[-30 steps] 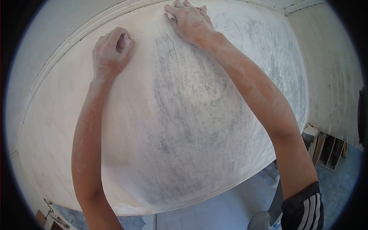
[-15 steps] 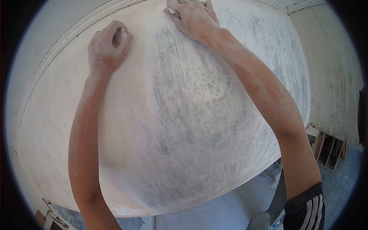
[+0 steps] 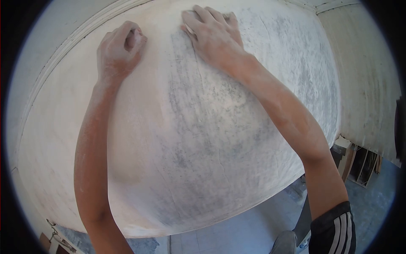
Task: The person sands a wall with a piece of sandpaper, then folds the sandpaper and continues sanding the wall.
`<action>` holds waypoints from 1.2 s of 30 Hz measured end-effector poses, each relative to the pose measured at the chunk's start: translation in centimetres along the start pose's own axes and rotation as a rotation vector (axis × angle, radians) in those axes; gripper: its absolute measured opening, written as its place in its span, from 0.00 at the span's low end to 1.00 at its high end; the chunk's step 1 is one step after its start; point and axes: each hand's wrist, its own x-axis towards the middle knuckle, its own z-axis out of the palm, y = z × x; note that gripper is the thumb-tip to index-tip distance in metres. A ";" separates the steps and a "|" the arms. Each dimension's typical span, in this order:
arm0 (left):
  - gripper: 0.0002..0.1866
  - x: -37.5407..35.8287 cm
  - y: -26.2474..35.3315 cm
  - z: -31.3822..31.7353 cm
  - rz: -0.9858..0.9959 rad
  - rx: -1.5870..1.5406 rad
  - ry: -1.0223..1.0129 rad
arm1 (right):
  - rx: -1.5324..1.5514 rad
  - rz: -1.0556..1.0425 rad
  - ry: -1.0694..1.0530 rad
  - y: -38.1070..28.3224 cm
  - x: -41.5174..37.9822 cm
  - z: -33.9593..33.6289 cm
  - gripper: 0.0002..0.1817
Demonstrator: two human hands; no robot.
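A broad whitish plastered wall [image 3: 144,139] with grey worn patches and thin cracks spreads in front of me. My left hand [image 3: 120,48], pale with dust, is curled into a loose fist against the wall at the upper left; nothing shows in its curl. Higher and to the right, my right hand [image 3: 215,38] presses flat on the wall over the edge of the grey patch. A thin pale edge, which looks like folded sandpaper [image 3: 189,29], shows between its thumb and fingers. Most of that piece is hidden under the palm.
Ridged moulding [image 3: 63,55] borders the wall along the top left. Another wall [image 3: 363,76] meets it at the right. Below that stands an open wooden box or rack [image 3: 361,167] with thin items. A grey shoe [image 3: 285,242] shows on the pale floor [image 3: 224,237].
My right hand has slid down the wall, its forearm and elbow lowering with it. My left hand stays almost where it was. The view has shifted slightly.
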 end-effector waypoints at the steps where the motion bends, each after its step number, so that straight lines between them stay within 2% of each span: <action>1: 0.04 -0.1 -0.1 -0.2 0.029 0.018 0.018 | -0.011 -0.025 0.071 -0.1 -0.4 0.0 0.21; 4: 0.04 -0.1 -0.3 -0.3 0.040 0.041 -0.017 | -0.008 -0.043 0.025 0.3 1.4 -0.1 0.22; 7: 0.04 0.0 0.0 -0.2 -0.005 0.023 -0.001 | -0.025 0.024 -0.130 -0.3 4.4 -0.2 0.22; 10: 0.04 -0.1 -0.1 -0.3 0.017 0.011 0.006 | -0.085 0.012 -0.078 -0.7 1.6 -0.7 0.20; 13: 0.04 -0.1 -0.3 -0.6 0.082 0.043 -0.012 | -0.002 -0.056 0.109 0.0 -0.6 -0.4 0.19; 16: 0.05 0.0 -0.2 -0.4 0.060 0.027 0.003 | -0.021 0.008 -0.064 -0.1 2.7 -0.7 0.19; 19: 0.05 -0.1 0.1 -0.4 0.007 0.011 -0.011 | 0.036 0.020 -0.121 -0.1 4.3 -0.3 0.19; 22: 0.04 -0.1 0.0 -0.5 0.048 0.005 0.007 | -0.084 -0.003 -0.010 -0.1 0.3 -0.4 0.19; 25: 0.04 -0.1 -0.1 -0.7 0.083 0.029 0.004 | -0.030 -0.040 0.104 0.7 -0.6 -0.1 0.18; 28: 0.04 -0.1 0.1 -0.4 0.047 0.014 0.001 | -0.078 0.025 -0.115 0.1 3.3 -1.3 0.19; 31: 0.04 -0.1 0.0 -0.5 0.043 0.005 0.017 | -0.114 0.051 -0.134 0.0 3.9 -0.4 0.19; 34: 0.04 -0.2 0.2 -0.7 0.044 0.003 0.020 | -0.083 -0.005 0.015 0.5 -0.2 -0.6 0.18; 36: 0.04 -0.1 0.1 -1.0 0.061 0.026 -0.006 | -0.065 -0.016 -0.006 0.8 -0.1 -1.2 0.18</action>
